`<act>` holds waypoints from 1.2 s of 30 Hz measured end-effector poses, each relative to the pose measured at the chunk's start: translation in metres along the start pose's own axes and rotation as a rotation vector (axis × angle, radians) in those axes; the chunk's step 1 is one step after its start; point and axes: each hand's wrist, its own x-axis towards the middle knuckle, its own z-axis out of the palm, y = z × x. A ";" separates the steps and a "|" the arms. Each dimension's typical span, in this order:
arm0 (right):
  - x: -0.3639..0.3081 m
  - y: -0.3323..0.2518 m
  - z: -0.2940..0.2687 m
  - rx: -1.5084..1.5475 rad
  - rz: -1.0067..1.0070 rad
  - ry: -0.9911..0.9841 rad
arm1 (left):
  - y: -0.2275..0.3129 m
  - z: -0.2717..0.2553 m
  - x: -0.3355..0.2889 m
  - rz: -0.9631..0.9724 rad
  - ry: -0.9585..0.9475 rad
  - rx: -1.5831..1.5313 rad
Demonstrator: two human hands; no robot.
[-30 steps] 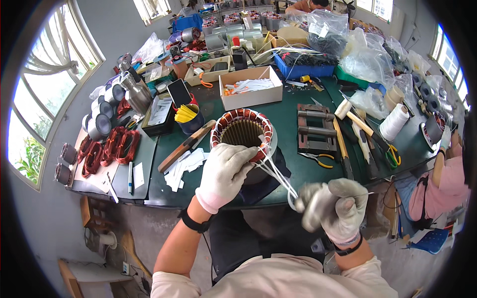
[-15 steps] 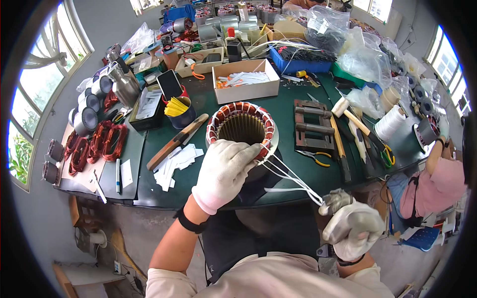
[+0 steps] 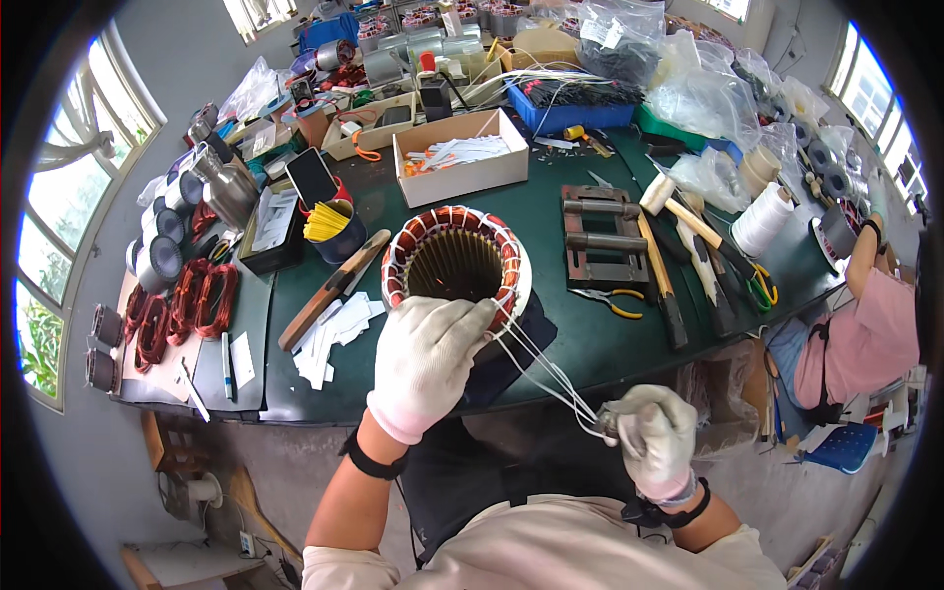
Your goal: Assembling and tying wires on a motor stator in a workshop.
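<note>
A motor stator (image 3: 504, 258) with copper windings laced in white cord stands at the near middle of the green bench. My left hand (image 3: 423, 359), in a white glove, is closed over its near rim, the thumb by the spot where the cord leaves. Several strands of white lacing cord (image 3: 551, 379) run from that spot down to the right. My right hand (image 3: 649, 433), also gloved and closed, grips their far part in front of the bench edge. The strands look fairly taut. Fingers hide the part of the cord inside the right hand.
Left of the stator lie a wooden-handled knife (image 3: 334, 290), white paper slips (image 3: 329, 339) and red wire coils (image 3: 211, 300). Behind is a cardboard box (image 3: 462, 172) of white strips. Rightward are a metal frame (image 3: 605, 236), pliers (image 3: 615, 303), a mallet (image 3: 678, 211) and another person (image 3: 851, 344).
My right hand has come left, closer to the stator, with the cord still in it. The left hand keeps to the near rim. The whole view has shifted a little.
</note>
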 end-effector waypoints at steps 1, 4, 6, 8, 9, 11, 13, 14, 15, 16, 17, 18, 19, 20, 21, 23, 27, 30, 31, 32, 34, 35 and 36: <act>-0.007 -0.014 0.003 -0.126 -0.073 0.011 | 0.001 -0.001 -0.002 -0.010 0.004 0.005; -0.014 -0.046 0.006 -0.079 -0.512 0.015 | -0.012 0.000 0.007 -0.028 0.017 0.004; -0.015 -0.071 0.002 0.046 -0.427 -0.056 | -0.017 0.000 0.006 -0.008 0.013 0.060; -0.024 -0.059 -0.005 -0.086 -0.214 0.002 | -0.016 0.001 0.001 -0.035 0.030 0.079; -0.025 -0.052 -0.009 -0.359 0.056 -0.013 | -0.016 0.003 0.000 -0.046 0.021 0.091; -0.037 0.001 -0.041 -0.768 0.332 -0.035 | -0.012 0.002 0.002 -0.045 0.018 0.073; -0.095 0.087 -0.119 -1.036 0.291 0.013 | -0.010 0.002 0.007 -0.052 0.024 0.052; -0.111 0.106 -0.144 -1.151 0.249 0.050 | -0.009 0.002 0.009 -0.057 0.030 0.064; -0.102 0.093 -0.134 -1.208 0.279 0.031 | -0.007 0.003 0.009 -0.054 0.027 0.051; -0.093 0.080 -0.120 -1.205 0.282 0.023 | -0.003 0.001 0.008 -0.048 0.019 0.029; -0.077 0.072 -0.104 -1.162 0.215 -0.013 | -0.003 -0.002 0.007 -0.039 0.011 0.039; -0.054 0.063 -0.087 -1.123 0.137 -0.052 | -0.006 -0.003 0.007 -0.032 0.017 0.048; -0.035 0.056 -0.068 -1.084 -0.003 -0.067 | -0.008 0.002 0.004 -0.027 0.017 0.041; -0.014 0.047 -0.043 -0.955 -0.035 -0.075 | -0.006 -0.001 0.002 -0.030 0.018 0.045; 0.009 0.045 -0.023 -0.920 -0.200 -0.105 | -0.003 -0.005 0.003 -0.020 0.009 0.066; 0.049 0.042 0.016 -0.744 -0.169 -0.144 | -0.001 -0.004 -0.002 -0.015 0.012 0.063; 0.061 0.022 0.042 -0.307 0.423 -0.609 | -0.001 -0.010 -0.008 -0.028 -0.004 0.017; 0.051 -0.007 0.049 -0.436 0.001 -0.632 | -0.003 -0.020 -0.009 -0.066 0.007 0.004; 0.072 -0.016 0.055 -0.457 -0.304 -0.640 | -0.004 -0.022 -0.010 -0.077 -0.004 -0.034; 0.093 -0.013 0.057 -0.457 -0.467 -0.645 | -0.005 -0.023 -0.008 -0.080 -0.006 -0.073; 0.133 -0.022 0.088 -0.359 -0.541 -0.562 | -0.011 -0.023 -0.010 -0.080 0.014 -0.063; 0.142 -0.013 0.103 -0.008 -0.401 -0.589 | -0.013 -0.022 -0.010 -0.072 0.009 -0.100; 0.135 -0.015 0.101 -0.004 -0.284 -0.624 | -0.014 -0.021 -0.009 -0.062 0.004 -0.137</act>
